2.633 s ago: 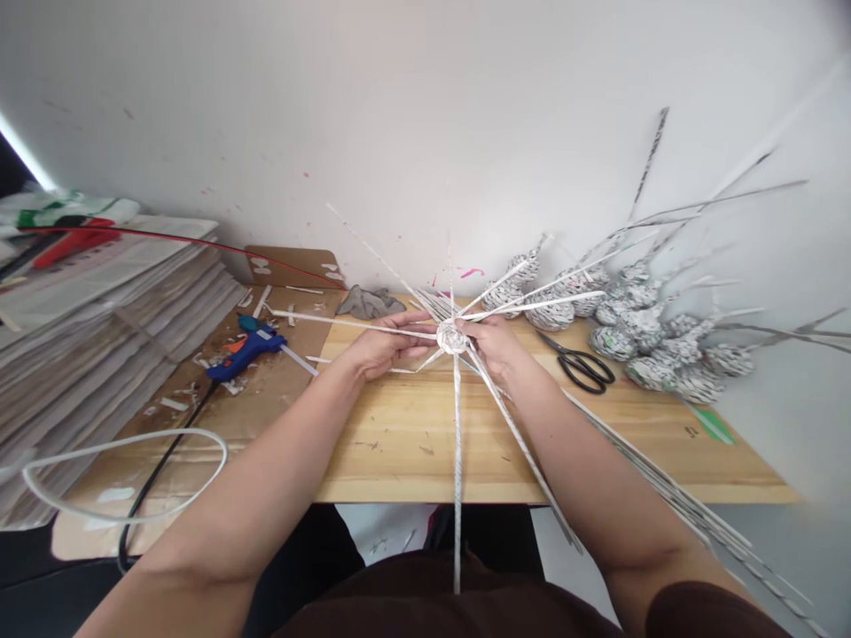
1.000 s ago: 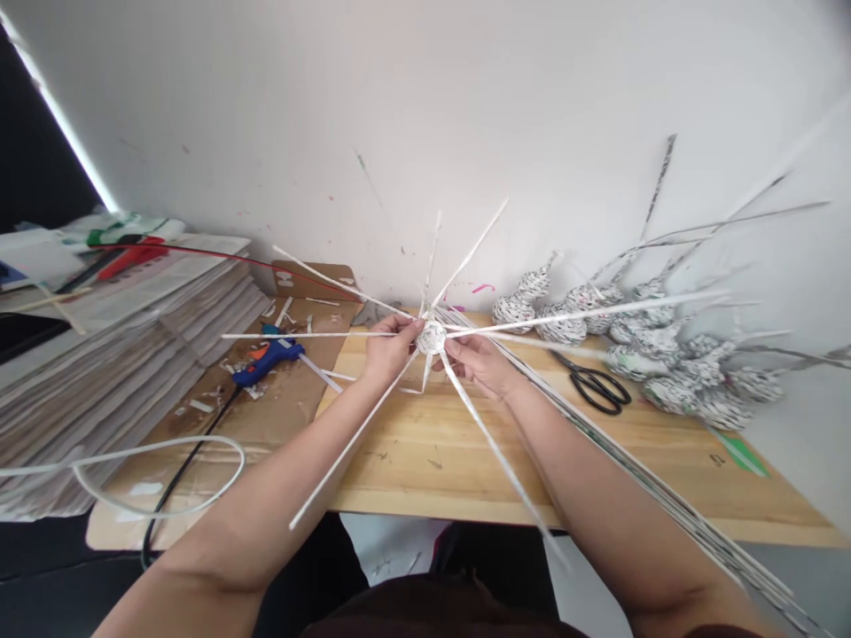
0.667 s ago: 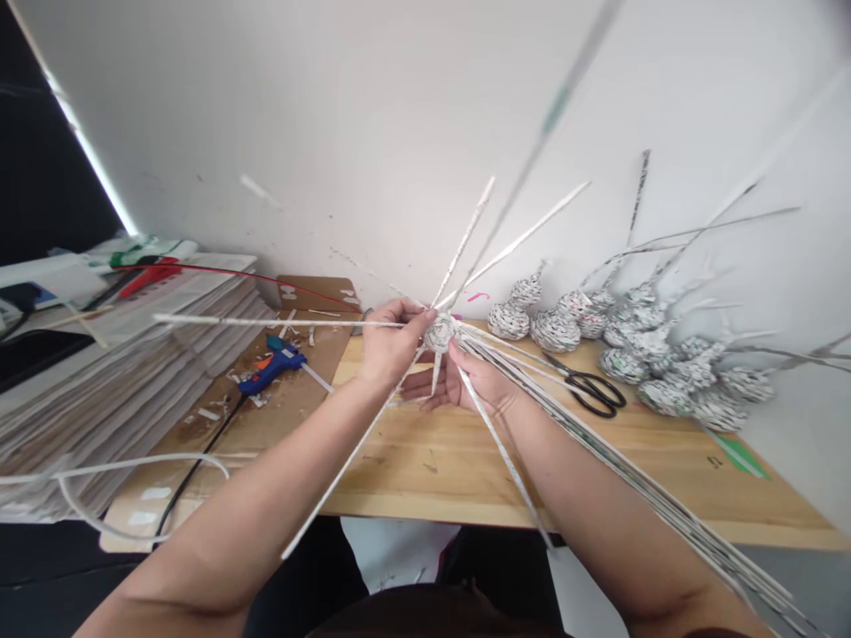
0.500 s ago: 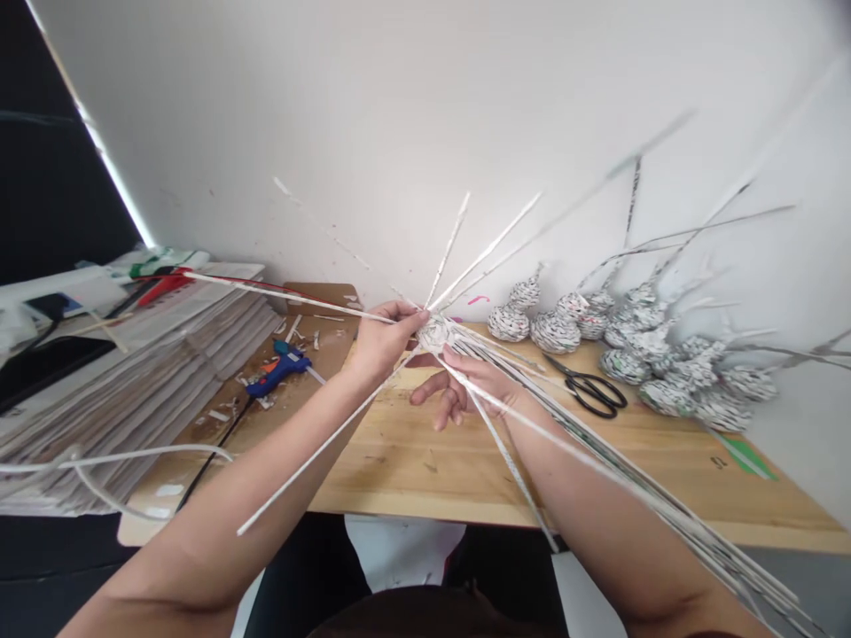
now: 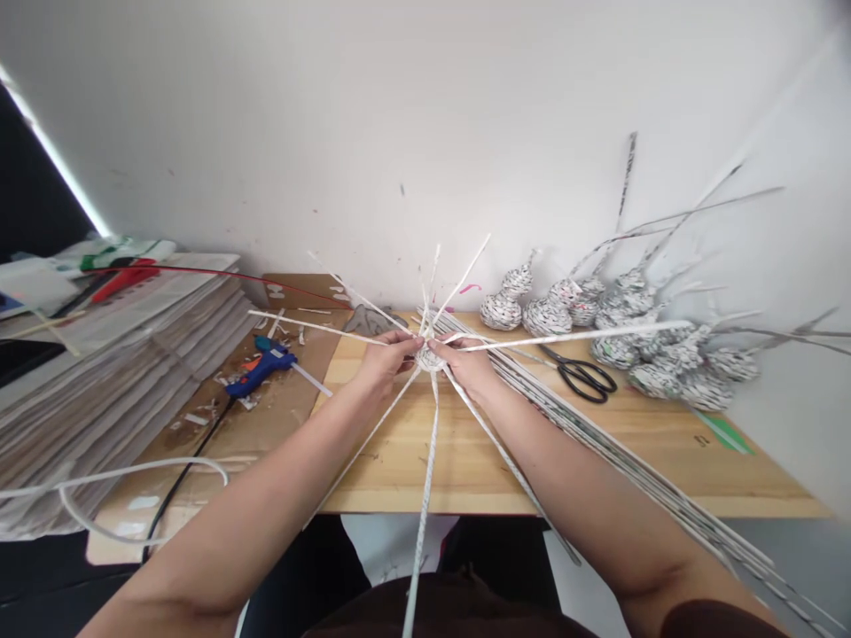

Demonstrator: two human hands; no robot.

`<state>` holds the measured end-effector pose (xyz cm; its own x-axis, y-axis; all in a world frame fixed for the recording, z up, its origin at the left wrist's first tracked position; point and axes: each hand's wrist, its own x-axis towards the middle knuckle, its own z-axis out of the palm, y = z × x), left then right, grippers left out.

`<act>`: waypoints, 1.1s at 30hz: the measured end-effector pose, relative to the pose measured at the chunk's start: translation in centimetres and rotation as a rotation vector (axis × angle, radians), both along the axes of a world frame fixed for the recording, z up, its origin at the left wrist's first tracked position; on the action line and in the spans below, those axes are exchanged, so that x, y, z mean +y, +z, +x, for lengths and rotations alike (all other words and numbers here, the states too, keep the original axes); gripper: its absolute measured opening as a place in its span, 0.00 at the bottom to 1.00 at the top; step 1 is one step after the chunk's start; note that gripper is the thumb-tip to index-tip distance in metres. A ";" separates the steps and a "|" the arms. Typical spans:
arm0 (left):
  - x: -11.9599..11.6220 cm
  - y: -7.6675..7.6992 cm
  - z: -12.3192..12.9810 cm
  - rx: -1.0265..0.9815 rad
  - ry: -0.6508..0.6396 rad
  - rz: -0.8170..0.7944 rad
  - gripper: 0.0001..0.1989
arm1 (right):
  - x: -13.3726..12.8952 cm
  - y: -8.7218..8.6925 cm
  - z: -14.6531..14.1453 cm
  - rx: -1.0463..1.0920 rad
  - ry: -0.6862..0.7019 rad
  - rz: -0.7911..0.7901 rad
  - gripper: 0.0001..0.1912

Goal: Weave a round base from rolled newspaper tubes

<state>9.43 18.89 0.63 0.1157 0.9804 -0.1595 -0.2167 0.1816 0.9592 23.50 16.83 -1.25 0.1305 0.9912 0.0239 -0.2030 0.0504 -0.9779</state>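
Between my hands is a small round woven paper piece [image 5: 431, 356], with several white rolled-paper strands fanning out from it in all directions. My left hand [image 5: 389, 356] pinches its left side, thumb on top. On the right side, my right hand [image 5: 469, 361] grips the edge with its thumb near the centre. One long strand [image 5: 572, 337] runs out to the right over my right hand, and another [image 5: 427, 496] hangs straight toward my body. A bundle of rolled-paper sticks [image 5: 585, 436] lies on the table under and beside my right forearm.
Black-handled scissors [image 5: 585, 377] lie right of the bundle. Several gourd-shaped woven paper pieces [image 5: 625, 315] stand along the wall. To the left are a blue glue gun [image 5: 262, 368] on cardboard, a tall stack of newspapers [image 5: 152, 354], and a white cable [image 5: 146, 465]. A grey cloth [image 5: 376, 319] lies behind my left hand.
The woven piece has turned and come down, its strands now pointing in different directions. My right hand, earlier under it with loose fingers, now grips its right edge. The view has shifted slightly.
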 end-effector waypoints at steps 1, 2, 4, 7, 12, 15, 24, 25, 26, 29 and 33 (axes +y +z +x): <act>0.3 -0.1 0.0 -0.015 -0.025 -0.018 0.18 | 0.1 -0.1 0.0 -0.011 -0.017 0.004 0.20; 0.6 -0.2 0.0 -0.036 -0.048 -0.036 0.18 | 0.1 -0.2 0.1 -0.018 -0.029 0.004 0.21; 0.9 -0.7 0.1 -0.082 -0.077 -0.077 0.17 | 0.3 -0.4 0.1 -0.034 -0.046 0.005 0.20; 1.0 -1.4 0.2 -0.144 -0.103 -0.115 0.15 | 0.5 -0.8 0.1 -0.053 -0.053 0.025 0.18; 0.5 -2.0 0.1 -0.135 -0.113 -0.073 0.13 | 0.9 -1.5 -0.2 -0.074 -0.082 0.041 0.17; 0.4 -2.0 0.1 -0.132 -0.116 -0.084 0.14 | 1.1 -1.8 -0.2 -0.131 -0.129 0.074 0.15; 0.3 -2.0 0.5 -0.154 -0.049 -0.138 0.13 | 0.7 -1.8 0.0 -0.404 -0.165 0.196 0.09; 0.3 -2.1 0.5 -0.155 -0.053 -0.129 0.13 | 0.7 -1.8 0.1 -0.414 -0.153 0.188 0.09; 0.3 -2.2 0.5 -0.155 -0.061 -0.118 0.14 | 0.7 -1.8 0.1 -0.418 -0.145 0.173 0.10; 0.3 -2.3 0.5 -0.149 -0.079 -0.083 0.14 | 0.9 -2.0 0.2 -0.424 -0.172 0.140 0.12; 0.3 -2.4 0.6 -0.135 -0.066 -0.079 0.14 | 1.0 -2.2 0.3 -0.471 -0.210 0.123 0.11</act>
<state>10.03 19.19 -1.78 0.2055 0.9548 -0.2147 -0.3276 0.2738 0.9043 23.75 17.81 -3.43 0.2735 0.9309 0.2421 0.2832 0.1626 -0.9452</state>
